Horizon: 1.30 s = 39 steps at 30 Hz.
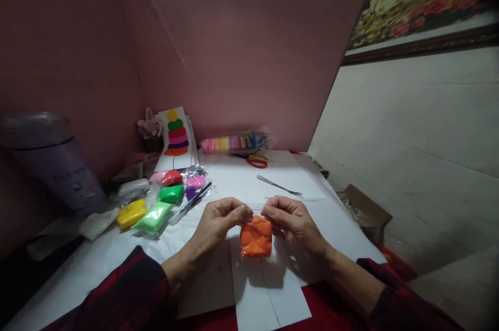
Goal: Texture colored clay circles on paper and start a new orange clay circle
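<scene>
Between my two hands hangs a clear packet of orange modelling clay, held above a white sheet of paper with a thin dark line drawn on it. My left hand pinches the packet's upper left corner between thumb and fingers. At the upper right corner my right hand grips it in the same way, fingertips close to the left ones. Whether the packet's top edge is torn cannot be made out.
Clay packets in yellow, light green and other colours lie left, beside a pen. Farther back are a card with coloured layers, scissors, a bag of clay sticks and a fork. A purple bottle stands left.
</scene>
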Each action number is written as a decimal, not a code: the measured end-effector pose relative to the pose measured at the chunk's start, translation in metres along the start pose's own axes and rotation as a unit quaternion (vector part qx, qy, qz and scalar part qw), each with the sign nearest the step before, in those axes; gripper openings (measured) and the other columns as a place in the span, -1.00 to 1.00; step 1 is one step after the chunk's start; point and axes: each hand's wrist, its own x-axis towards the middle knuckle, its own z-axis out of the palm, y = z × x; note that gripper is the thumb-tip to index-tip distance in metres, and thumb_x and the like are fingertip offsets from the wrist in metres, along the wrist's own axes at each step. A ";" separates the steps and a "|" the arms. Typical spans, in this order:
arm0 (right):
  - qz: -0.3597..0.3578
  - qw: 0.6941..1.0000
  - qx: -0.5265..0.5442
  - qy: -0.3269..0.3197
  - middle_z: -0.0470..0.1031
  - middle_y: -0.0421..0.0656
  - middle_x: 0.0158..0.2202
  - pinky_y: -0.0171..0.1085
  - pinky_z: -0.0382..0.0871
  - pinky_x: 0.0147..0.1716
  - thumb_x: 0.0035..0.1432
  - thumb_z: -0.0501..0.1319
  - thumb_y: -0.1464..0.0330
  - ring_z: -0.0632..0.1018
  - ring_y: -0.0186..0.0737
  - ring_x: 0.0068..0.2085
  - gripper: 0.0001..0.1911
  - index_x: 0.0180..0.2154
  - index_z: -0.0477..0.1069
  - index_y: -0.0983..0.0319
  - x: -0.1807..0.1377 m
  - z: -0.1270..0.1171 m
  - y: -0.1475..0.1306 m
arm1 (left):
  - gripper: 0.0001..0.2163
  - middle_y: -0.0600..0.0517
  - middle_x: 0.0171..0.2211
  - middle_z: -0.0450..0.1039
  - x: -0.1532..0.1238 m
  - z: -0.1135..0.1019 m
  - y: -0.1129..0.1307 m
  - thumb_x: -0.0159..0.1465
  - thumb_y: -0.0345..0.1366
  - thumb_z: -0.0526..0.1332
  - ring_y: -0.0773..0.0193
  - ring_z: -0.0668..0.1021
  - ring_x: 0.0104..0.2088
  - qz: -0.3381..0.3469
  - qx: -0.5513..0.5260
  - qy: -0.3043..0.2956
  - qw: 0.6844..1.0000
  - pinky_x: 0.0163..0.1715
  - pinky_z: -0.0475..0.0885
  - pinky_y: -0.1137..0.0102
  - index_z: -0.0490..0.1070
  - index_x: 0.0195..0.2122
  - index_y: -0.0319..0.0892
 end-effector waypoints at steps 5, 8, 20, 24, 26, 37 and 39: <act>-0.016 0.999 -0.027 0.017 0.22 -0.31 -0.63 -0.38 -0.04 -0.62 0.03 0.35 0.19 0.18 -0.46 -0.62 -0.71 -0.51 0.39 0.27 -0.003 0.002 -0.003 | -0.73 0.04 -0.47 0.53 -0.002 0.004 0.001 0.07 -0.12 0.40 0.35 0.49 -0.42 0.005 0.021 -0.002 1.000 -0.35 0.35 0.47 0.52 -0.41 -0.24; -0.026 0.997 -0.077 -0.008 0.21 -0.32 -0.63 -0.37 -0.04 -0.63 0.03 0.34 0.16 0.16 -0.45 -0.62 -0.68 -0.52 0.39 0.27 -0.007 0.006 -0.004 | -0.72 0.07 -0.54 0.47 -0.004 0.006 -0.001 0.06 -0.11 0.40 0.38 0.45 -0.50 0.002 0.045 -0.018 0.999 -0.45 0.30 0.48 0.48 -0.45 -0.25; -0.017 0.998 -0.014 0.059 0.15 -0.33 -0.62 -0.36 -0.05 -0.60 0.00 0.37 0.20 0.12 -0.43 -0.58 -0.70 -0.53 0.34 0.24 -0.006 0.003 -0.003 | -0.77 -0.02 -0.47 0.54 -0.003 0.008 0.008 0.08 -0.16 0.37 0.32 0.50 -0.43 -0.003 0.026 0.007 1.000 -0.37 0.38 0.44 0.53 -0.47 -0.27; -0.006 0.999 -0.013 0.051 0.21 -0.30 -0.59 -0.39 -0.03 -0.63 0.02 0.35 0.10 0.13 -0.46 -0.60 -0.64 -0.47 0.41 0.26 -0.003 0.004 -0.002 | -0.74 -0.03 -0.50 0.52 0.001 0.003 0.013 0.06 -0.13 0.35 0.34 0.47 -0.51 0.027 0.068 0.048 0.996 -0.52 0.35 0.47 0.51 -0.50 -0.26; -0.007 0.998 0.005 0.059 0.30 -0.25 -0.51 -0.40 0.04 -0.63 0.02 0.34 0.06 0.19 -0.45 -0.57 -0.61 -0.37 0.45 0.27 -0.002 0.005 -0.002 | -0.72 -0.01 -0.54 0.49 0.007 -0.007 0.021 0.03 -0.10 0.34 0.36 0.42 -0.58 0.071 0.124 0.126 0.982 -0.63 0.27 0.49 0.50 -0.51 -0.26; -0.016 0.998 -0.029 0.062 0.49 -0.16 -0.50 -0.40 0.20 -0.70 -0.06 0.42 0.11 0.36 -0.40 -0.59 -0.62 -0.41 0.44 0.28 0.001 0.005 0.000 | -0.83 -0.07 -0.40 0.50 0.026 -0.118 0.078 0.14 -0.29 0.19 0.08 0.52 -0.31 0.141 0.374 0.489 0.775 -0.32 0.35 0.30 0.49 -0.33 -0.26; -0.007 0.997 -0.036 0.065 0.45 -0.20 -0.55 -0.43 0.12 -0.74 -0.07 0.42 0.10 0.30 -0.44 -0.64 -0.62 -0.45 0.43 0.29 0.001 0.004 0.001 | -0.84 -0.15 -0.33 0.52 0.023 -0.124 0.078 0.13 -0.32 0.20 -0.07 0.51 -0.19 0.119 0.417 0.498 0.751 -0.19 0.33 0.18 0.49 -0.31 -0.27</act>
